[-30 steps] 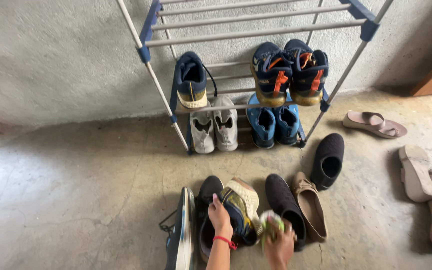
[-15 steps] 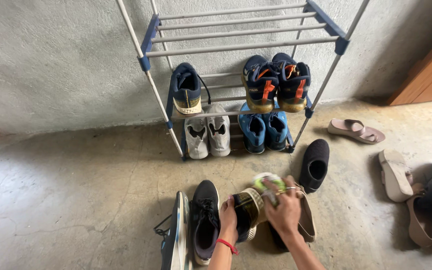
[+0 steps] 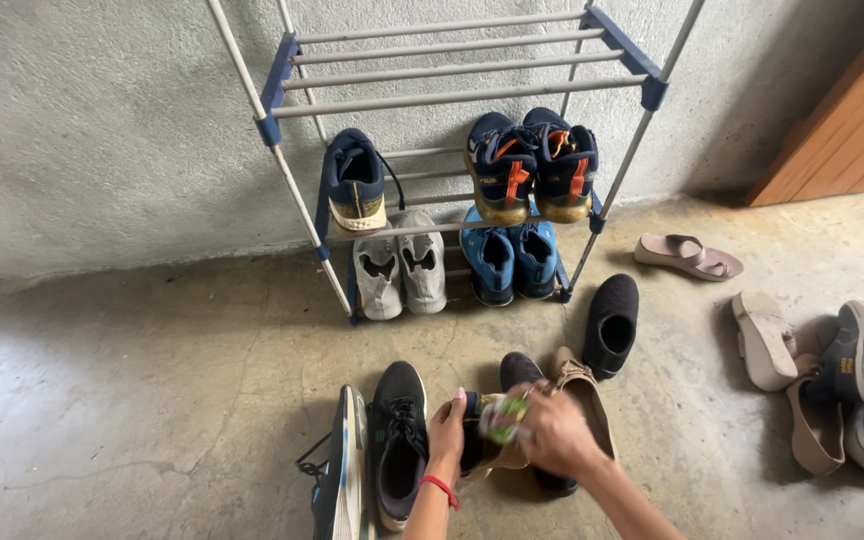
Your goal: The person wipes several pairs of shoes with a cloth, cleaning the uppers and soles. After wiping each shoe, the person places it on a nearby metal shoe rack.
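My left hand grips a navy sneaker with a tan sole, holding it just off the concrete floor. My right hand is closed on a small green and white cloth and presses it against that sneaker. Beside the left hand lie a black lace-up sneaker and a dark sneaker on its side. A black slip-on and a tan flat shoe lie partly under my right hand.
A grey and blue shoe rack stands against the wall with navy, white and blue shoes on its lower shelves. Another black slip-on, beige sandals and more shoes lie to the right. A wooden door is at the far right.
My right hand has moved the cloth from the shoe's toe down along its side. The view has shifted slightly right and closer to the rack.
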